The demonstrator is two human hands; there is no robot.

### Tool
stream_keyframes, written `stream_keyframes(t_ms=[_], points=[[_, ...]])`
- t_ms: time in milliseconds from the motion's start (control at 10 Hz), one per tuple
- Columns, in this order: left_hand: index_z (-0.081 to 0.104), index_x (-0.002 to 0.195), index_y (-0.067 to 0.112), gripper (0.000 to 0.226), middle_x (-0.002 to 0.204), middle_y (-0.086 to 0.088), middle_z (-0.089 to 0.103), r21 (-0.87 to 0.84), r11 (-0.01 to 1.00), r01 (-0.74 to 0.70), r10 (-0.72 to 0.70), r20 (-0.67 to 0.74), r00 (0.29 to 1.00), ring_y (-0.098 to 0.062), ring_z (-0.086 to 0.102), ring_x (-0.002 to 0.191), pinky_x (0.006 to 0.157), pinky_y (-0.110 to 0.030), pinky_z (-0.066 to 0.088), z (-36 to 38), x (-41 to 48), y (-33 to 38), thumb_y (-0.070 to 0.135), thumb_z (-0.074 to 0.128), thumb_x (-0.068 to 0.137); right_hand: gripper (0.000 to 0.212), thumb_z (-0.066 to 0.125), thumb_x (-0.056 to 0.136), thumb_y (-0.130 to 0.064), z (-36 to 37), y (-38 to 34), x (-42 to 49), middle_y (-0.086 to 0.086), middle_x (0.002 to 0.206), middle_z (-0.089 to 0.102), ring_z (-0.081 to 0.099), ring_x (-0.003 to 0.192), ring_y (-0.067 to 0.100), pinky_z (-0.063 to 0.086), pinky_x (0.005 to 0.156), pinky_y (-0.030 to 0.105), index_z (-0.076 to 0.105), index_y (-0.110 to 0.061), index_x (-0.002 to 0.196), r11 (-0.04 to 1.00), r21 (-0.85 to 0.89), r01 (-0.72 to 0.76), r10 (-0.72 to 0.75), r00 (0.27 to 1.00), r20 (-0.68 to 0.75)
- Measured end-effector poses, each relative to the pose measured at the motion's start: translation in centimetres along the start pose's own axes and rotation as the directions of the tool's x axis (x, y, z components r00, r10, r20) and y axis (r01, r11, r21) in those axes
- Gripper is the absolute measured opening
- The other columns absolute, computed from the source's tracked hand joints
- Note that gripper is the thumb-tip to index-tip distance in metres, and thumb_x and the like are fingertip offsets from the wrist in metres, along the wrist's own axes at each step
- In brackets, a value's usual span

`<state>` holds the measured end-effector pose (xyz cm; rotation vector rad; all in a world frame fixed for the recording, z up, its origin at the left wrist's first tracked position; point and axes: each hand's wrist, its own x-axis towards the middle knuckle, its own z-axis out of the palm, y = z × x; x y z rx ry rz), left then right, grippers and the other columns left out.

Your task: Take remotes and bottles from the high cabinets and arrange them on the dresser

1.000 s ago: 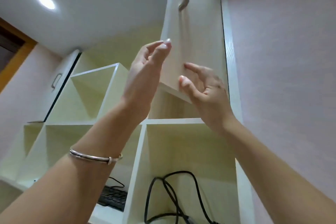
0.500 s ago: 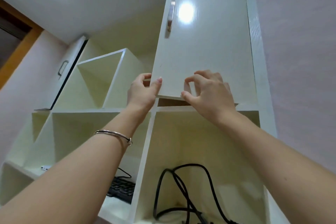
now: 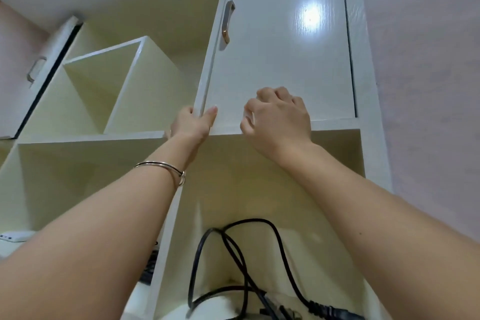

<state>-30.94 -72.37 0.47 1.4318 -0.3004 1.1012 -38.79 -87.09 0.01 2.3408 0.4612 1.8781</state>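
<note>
No bottle shows in the head view. The white cabinet door (image 3: 280,60) with a metal handle (image 3: 228,21) lies almost flush with its frame at the upper right. My left hand (image 3: 191,125) grips the door's lower left corner, thumb on the front and fingers behind the edge. My right hand (image 3: 279,119) rests against the door's lower part with fingers curled and nothing in it. A small white device (image 3: 11,236), possibly a remote, lies on a shelf at the far left, partly hidden by my arm.
Open cream cubbies (image 3: 109,80) sit left of the door. Another door (image 3: 39,70) stands ajar at far left. Under the shut cabinet, an open compartment holds a coiled black cable (image 3: 233,241) with a plug (image 3: 330,310). A dark keyboard (image 3: 149,267) peeks out behind my left arm.
The cabinet door has swung from wide open to almost shut. Both hands followed it down to its lower edge, and the right hand's fingers have curled in.
</note>
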Motion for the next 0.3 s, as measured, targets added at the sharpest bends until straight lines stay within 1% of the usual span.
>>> stream_keyframes(t_ms=[100, 200, 300], points=[[0.057, 0.116, 0.020, 0.091, 0.116, -0.007, 0.066, 0.012, 1.000, 0.028, -0.028, -0.009, 1.000, -0.034, 0.056, 0.114, 0.101, -0.047, 0.043, 0.0, 0.6, -0.5, 0.075, 0.051, 0.045, 0.035, 0.038, 0.091, -0.032, 0.0, 0.1, 0.0, 0.001, 0.135, 0.047, 0.033, 0.129, 0.021, 0.026, 0.105, 0.035, 0.059, -0.020, 0.117, 1.000, -0.010, 0.002, -0.002, 1.000, -0.015], [0.052, 0.125, 0.017, 0.084, 0.122, -0.010, 0.063, 0.040, 0.999, 0.010, -0.010, 0.000, 1.000, -0.035, 0.053, 0.118, 0.104, -0.047, 0.041, -0.2, 0.4, -0.4, 0.069, 0.052, 0.059, 0.035, 0.038, 0.092, -0.032, 0.1, 0.1, 0.0, 0.001, 0.137, 0.045, 0.032, 0.131, 0.022, 0.026, 0.106, 0.035, 0.058, -0.020, 0.118, 1.000, -0.013, 0.006, -0.006, 1.000, -0.001], [0.047, 0.131, 0.011, 0.063, 0.130, -0.012, 0.057, 0.093, 0.996, -0.014, 0.012, 0.012, 1.000, -0.033, 0.053, 0.119, 0.105, -0.044, 0.041, -1.0, -0.4, -0.2, 0.047, 0.059, 0.081, 0.036, 0.038, 0.093, -0.031, 0.0, 0.3, -0.1, 0.001, 0.143, 0.041, 0.027, 0.137, 0.021, 0.022, 0.110, 0.035, 0.056, -0.020, 0.122, 1.000, 0.016, 0.020, -0.020, 1.000, 0.018]])
